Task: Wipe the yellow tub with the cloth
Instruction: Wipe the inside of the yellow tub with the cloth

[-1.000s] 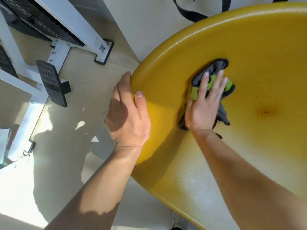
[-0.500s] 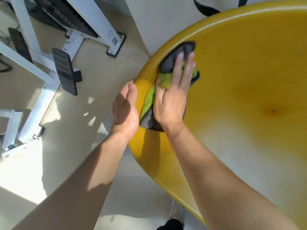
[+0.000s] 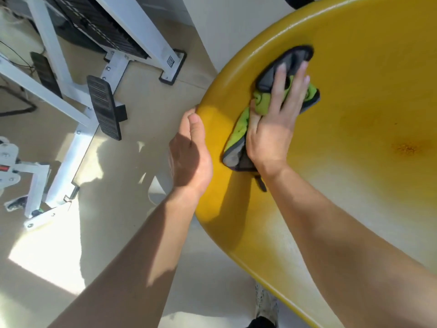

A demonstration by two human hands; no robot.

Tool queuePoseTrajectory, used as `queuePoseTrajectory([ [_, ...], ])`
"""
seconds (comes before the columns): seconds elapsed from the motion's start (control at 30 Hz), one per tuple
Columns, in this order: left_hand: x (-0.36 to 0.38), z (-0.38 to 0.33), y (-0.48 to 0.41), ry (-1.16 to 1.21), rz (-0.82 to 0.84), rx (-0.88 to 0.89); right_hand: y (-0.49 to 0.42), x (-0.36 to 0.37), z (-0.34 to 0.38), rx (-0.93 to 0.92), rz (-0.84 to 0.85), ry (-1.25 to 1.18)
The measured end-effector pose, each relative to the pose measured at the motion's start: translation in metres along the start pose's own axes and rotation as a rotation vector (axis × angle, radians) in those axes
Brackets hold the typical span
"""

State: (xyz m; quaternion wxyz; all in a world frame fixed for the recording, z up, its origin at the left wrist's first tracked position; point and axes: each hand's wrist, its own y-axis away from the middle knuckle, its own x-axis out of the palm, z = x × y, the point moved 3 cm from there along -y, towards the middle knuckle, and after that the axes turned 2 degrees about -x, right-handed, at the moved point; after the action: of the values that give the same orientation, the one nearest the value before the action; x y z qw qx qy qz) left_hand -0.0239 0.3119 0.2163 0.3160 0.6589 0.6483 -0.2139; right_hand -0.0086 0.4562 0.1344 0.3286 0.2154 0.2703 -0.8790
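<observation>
A large round yellow tub point(image 3: 354, 55) fills the right side of the view, tilted toward me, with a darker orange stain point(image 3: 406, 147) on its inner surface. My right hand point(image 3: 274, 129) presses a grey and green cloth point(image 3: 238, 131) flat against the inside wall near the left rim, fingers spread over it. My left hand point(image 3: 189, 157) grips the tub's left rim from outside, thumb on the edge. Part of the cloth is hidden under my palm.
A white metal frame with black foot pedals point(image 3: 104, 107) stands on the beige floor at the left. A white wall point(image 3: 231, 17) rises behind the tub. A shoe point(image 3: 266, 306) shows at the bottom edge under the tub rim.
My right hand slid the cloth left toward the rim and has now moved it back right and up a little. My left hand shifted down along the rim.
</observation>
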Motion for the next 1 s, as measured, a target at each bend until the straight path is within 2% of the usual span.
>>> queuePoseTrajectory([
  [0.07, 0.001, 0.000, -0.001, 0.013, -0.035, 0.062, 0.069, 0.008, -0.009, -0.055, 0.254, 0.091],
  [0.17, 0.006, 0.002, -0.003, 0.014, -0.065, 0.117, 0.185, -0.008, -0.042, -0.264, 0.620, 0.253],
  [0.23, 0.006, -0.004, 0.008, -0.116, -0.149, 0.241, 0.210, -0.025, -0.066, -0.429, 0.726, 0.280],
  [0.3, 0.017, -0.015, 0.033, -0.368, -0.189, 0.483, 0.193, -0.035, -0.084, -0.621, 0.808, 0.332],
  [0.33, 0.028, -0.018, 0.047, -0.487, -0.157, 0.627, 0.173, -0.036, -0.093, -0.689, 0.810, 0.367],
  [0.4, 0.056, -0.015, 0.068, -0.714, -0.001, 0.813, 0.109, -0.040, -0.118, -0.684, 0.703, 0.468],
  [0.5, 0.093, 0.009, 0.069, -1.110, 0.209, 0.823, 0.011, -0.080, -0.161, -0.605, 0.493, 0.647],
  [0.6, 0.113, 0.034, 0.062, -1.312, 0.274, 0.758, 0.001, -0.115, -0.189, -0.476, 0.454, 0.690],
  [0.67, 0.119, 0.044, 0.062, -1.348, 0.289, 0.703, 0.043, -0.111, -0.193, -0.440, 0.540, 0.674],
  [0.73, 0.125, 0.048, 0.069, -1.332, 0.315, 0.676, 0.100, -0.103, -0.196, -0.504, 0.742, 0.655],
  [0.83, 0.134, 0.053, 0.080, -1.349, 0.386, 0.656, 0.128, -0.108, -0.195, -0.762, 1.055, 0.690],
  [0.87, 0.137, 0.054, 0.083, -1.351, 0.401, 0.647, 0.116, -0.111, -0.196, -0.854, 1.089, 0.728],
  [0.9, 0.140, 0.055, 0.085, -1.344, 0.401, 0.633, 0.093, -0.114, -0.199, -0.906, 1.055, 0.752],
  [0.93, 0.142, 0.056, 0.087, -1.335, 0.391, 0.618, 0.062, -0.118, -0.203, -0.922, 0.949, 0.753],
  [1.0, 0.148, 0.057, 0.090, -1.317, 0.374, 0.593, -0.001, -0.142, -0.214, -0.842, 0.653, 0.785],
])
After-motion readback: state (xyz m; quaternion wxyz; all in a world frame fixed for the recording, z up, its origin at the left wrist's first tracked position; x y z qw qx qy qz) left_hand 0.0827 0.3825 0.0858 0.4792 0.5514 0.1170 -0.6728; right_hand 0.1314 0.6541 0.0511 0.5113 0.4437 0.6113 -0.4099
